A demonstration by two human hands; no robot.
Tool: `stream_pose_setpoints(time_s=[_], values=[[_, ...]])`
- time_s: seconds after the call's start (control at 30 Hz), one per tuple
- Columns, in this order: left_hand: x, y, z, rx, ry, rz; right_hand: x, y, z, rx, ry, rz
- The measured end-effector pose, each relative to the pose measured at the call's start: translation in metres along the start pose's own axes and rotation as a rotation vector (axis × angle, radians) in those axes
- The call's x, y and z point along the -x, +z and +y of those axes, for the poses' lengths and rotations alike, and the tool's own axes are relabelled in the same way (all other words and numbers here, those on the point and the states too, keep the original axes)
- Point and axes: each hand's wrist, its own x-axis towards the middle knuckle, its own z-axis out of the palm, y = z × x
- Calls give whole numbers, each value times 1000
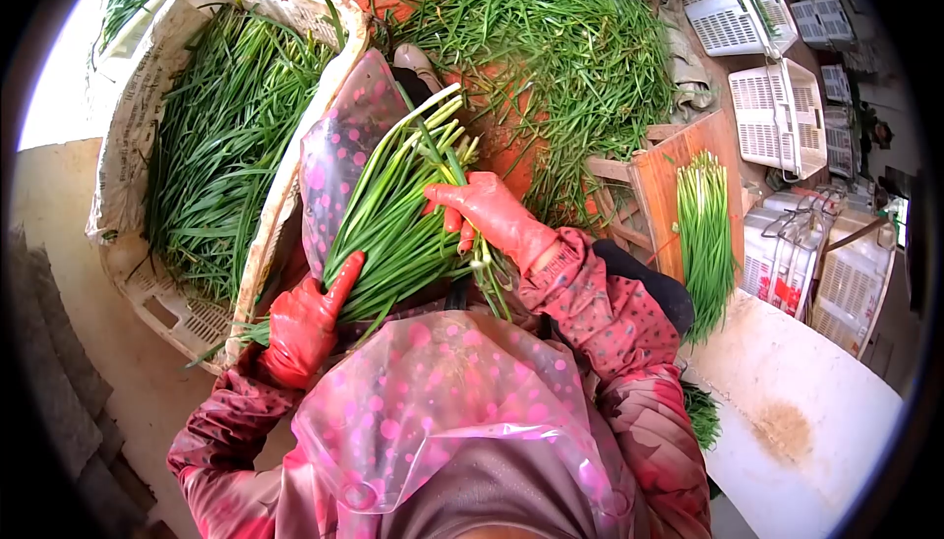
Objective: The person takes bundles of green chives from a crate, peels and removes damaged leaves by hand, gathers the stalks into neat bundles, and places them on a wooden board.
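A loose bunch of long green stalks with pale ends (393,214) lies over my lap, pale ends pointing up and away. My left hand (307,328), in a red glove, grips the leafy lower end, its thumb stretched along the stalks. My right hand (492,217), also gloved in red, is at the bunch's right side near the pale ends, fingers curled round a few stalks. Beneath the bunch is a clear apron with pink dots (442,382). Left of it, a dirty white crate (123,175) holds many more green stalks (221,146).
A heap of loose green stalks and trimmings (580,47) covers the reddish floor ahead. At right, a bundle of stalks (705,234) rests against a wooden board (664,185), beside a white surface (787,391). White plastic crates (777,116) stand further right.
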Motion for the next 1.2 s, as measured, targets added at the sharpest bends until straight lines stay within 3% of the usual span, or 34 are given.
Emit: stream_pose_setpoints(time_s=[0.07, 0.2, 0.27, 0.33, 0.4, 0.47, 0.5, 0.6, 0.63, 0.67, 0.73, 0.8, 0.87, 0.93, 1.03, 1.1, 1.2], values=[[2, 3, -2, -15, -13, -20, -5, -5, 7, -36, -30, -9], [1, 3, -3, -23, 4, 3, -12, -73, 19, -285, -136, 238], [-1, 1, -4, -28, 17, 20, -4, -90, -4, -101, -282, 354], [-1, 1, -5, -29, 37, 9, -18, -73, -18, -122, -336, 376], [-2, 1, -5, -16, 48, 15, -44, -58, -24, 340, -773, 121], [-3, 1, -7, -6, 55, 19, -58, -40, -33, 500, -499, -24], [-3, 2, -7, 0, 48, 18, -74, -36, -27, 644, -623, 41], [-1, 4, -6, 22, 55, 7, -86, -50, -21, 578, -525, 252], [0, 4, -5, 38, 38, 23, -98, -70, -8, 457, -663, 324], [-1, 3, -5, 50, 19, 43, -90, -88, -7, -5, -486, 266], [0, 4, -5, 70, 23, 45, -61, -129, 2, 54, -358, 420], [0, 5, -5, 98, -7, 33, -13, -121, 4, -131, -213, 300], [-2, 7, -3, 103, -31, 27, 7, -109, 25, -47, -65, 42], [-4, 8, -1, 97, -86, 9, 22, -67, 20, 132, 40, -63], [-12, -4, -10, 55, -112, 211, 9, -49, 17, 45, -206, 109], [-14, -8, -17, -46, -136, 318, -2, -45, 21, -233, -311, 276], [-5, 8, -24, 41, -186, 244, -26, -84, 46, -644, -345, 317]])
